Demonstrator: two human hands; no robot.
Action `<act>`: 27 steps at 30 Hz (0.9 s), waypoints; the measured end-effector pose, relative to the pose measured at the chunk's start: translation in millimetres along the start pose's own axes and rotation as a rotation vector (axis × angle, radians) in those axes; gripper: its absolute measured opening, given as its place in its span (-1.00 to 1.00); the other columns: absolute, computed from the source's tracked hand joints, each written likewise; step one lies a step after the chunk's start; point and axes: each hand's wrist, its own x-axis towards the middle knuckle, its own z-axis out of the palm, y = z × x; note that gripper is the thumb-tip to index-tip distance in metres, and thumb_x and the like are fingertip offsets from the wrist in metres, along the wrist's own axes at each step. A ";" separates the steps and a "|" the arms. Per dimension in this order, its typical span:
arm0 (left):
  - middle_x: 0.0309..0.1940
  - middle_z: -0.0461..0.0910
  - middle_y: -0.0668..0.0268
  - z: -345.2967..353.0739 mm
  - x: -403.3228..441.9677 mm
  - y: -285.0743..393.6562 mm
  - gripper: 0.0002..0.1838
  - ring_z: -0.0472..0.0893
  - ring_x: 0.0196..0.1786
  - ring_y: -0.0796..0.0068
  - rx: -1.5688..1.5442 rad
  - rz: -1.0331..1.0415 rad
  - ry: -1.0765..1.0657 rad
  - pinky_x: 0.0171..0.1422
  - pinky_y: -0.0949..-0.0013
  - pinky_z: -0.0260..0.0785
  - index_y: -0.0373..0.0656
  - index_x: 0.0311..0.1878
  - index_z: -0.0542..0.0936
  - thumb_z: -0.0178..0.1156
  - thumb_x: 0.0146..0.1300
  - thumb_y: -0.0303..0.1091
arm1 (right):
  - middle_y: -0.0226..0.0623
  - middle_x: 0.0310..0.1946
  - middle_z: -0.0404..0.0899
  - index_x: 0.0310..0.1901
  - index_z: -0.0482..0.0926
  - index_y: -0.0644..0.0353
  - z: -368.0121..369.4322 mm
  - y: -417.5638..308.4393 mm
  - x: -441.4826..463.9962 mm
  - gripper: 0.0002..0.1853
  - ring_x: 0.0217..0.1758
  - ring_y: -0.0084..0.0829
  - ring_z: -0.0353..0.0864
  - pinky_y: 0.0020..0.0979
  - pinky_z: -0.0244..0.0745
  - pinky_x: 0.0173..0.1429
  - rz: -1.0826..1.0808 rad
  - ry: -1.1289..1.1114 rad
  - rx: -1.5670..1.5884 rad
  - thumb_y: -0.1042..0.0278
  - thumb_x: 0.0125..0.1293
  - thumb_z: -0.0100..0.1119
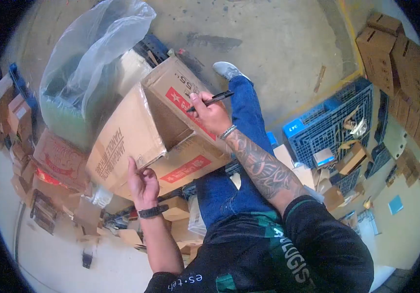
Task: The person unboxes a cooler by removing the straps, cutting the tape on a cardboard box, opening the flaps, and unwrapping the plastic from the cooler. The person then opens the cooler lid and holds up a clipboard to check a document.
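Observation:
A large cardboard box [127,139] with red labels and printed text stands tilted in front of me, its top flap folded out toward the left. My right hand [211,113] holds a black marker [215,99] between thumb and fingers, over the box's side beside a red label. At the near edge of the flap is my left hand [144,184], wearing a dark wristband, with thumb raised and fingers curled. Whether its fingers pinch the cardboard edge cannot be made out. The inside of the box shows only as a dark opening.
A clear plastic bag [85,73] stands behind the box at the left. Blue pallets [332,122] with cardboard pieces lie at the right, near stacked brown boxes [400,58]. A red-printed carton [61,158] and more cardboard are at the left.

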 end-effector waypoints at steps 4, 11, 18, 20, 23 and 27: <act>-0.21 0.69 0.43 -22.5 9.3 -15.5 -0.81 0.54 -0.39 0.73 -0.002 0.016 -0.090 -0.40 0.63 0.41 -0.03 0.01 0.62 0.27 0.51 -0.16 | -0.45 -0.41 0.65 -0.20 0.61 0.18 7.7 -10.1 8.3 -0.64 -0.38 -0.64 0.60 -0.48 0.51 -0.30 0.019 0.031 0.055 0.05 0.62 0.07; -0.27 0.67 0.45 -62.4 39.7 -91.7 -0.82 0.60 -0.26 0.60 -0.074 0.002 -0.181 -0.17 0.47 0.46 0.01 -0.16 0.63 0.30 0.47 -0.12 | -0.35 -0.39 0.61 -0.11 0.61 0.25 -20.7 -22.9 22.4 -0.58 -0.37 -0.58 0.55 -0.48 0.47 -0.23 -0.316 -0.015 -0.401 0.06 0.69 -0.08; -0.04 0.65 0.10 -209.3 53.8 4.7 -0.45 0.62 0.03 0.01 1.118 0.784 -0.019 0.18 0.04 0.47 -0.19 0.07 0.61 0.42 0.25 0.08 | -0.39 -0.43 0.54 -0.21 0.54 0.23 118.4 -101.1 5.3 -0.65 -0.41 -0.61 0.46 -0.49 0.40 -0.31 -0.420 -0.379 -0.458 0.13 0.67 -0.02; 0.11 0.60 0.07 -274.2 82.7 29.6 -0.35 0.56 0.20 -0.03 1.183 1.069 0.173 0.33 0.03 0.41 -0.16 0.19 0.58 0.45 0.17 0.07 | -0.41 -0.43 0.53 -0.21 0.54 0.23 191.3 -97.3 -13.1 -0.68 -0.41 -0.61 0.45 -0.48 0.40 -0.31 -0.526 -0.534 -0.581 0.17 0.67 -0.02; 0.25 0.52 0.10 -344.5 114.6 44.3 -0.27 0.49 0.33 0.04 1.309 1.259 0.180 0.44 0.06 0.32 -0.13 0.27 0.53 0.42 0.15 0.15 | -0.41 -0.42 0.57 -0.20 0.59 0.23 306.1 -76.8 -64.3 -0.71 -0.38 -0.61 0.49 -0.46 0.43 -0.29 -0.606 -0.690 -0.893 0.20 0.64 0.04; 0.22 0.50 0.10 -373.0 125.3 49.5 -0.18 0.45 0.35 0.09 1.383 1.287 -0.004 0.53 0.04 0.22 -0.22 0.24 0.53 0.43 0.08 0.23 | -0.35 -0.40 0.65 -0.15 0.64 0.26 454.2 -29.8 -154.1 -0.73 -0.30 -0.57 0.61 -0.42 0.53 -0.20 -0.491 -1.095 -0.946 0.20 0.57 0.18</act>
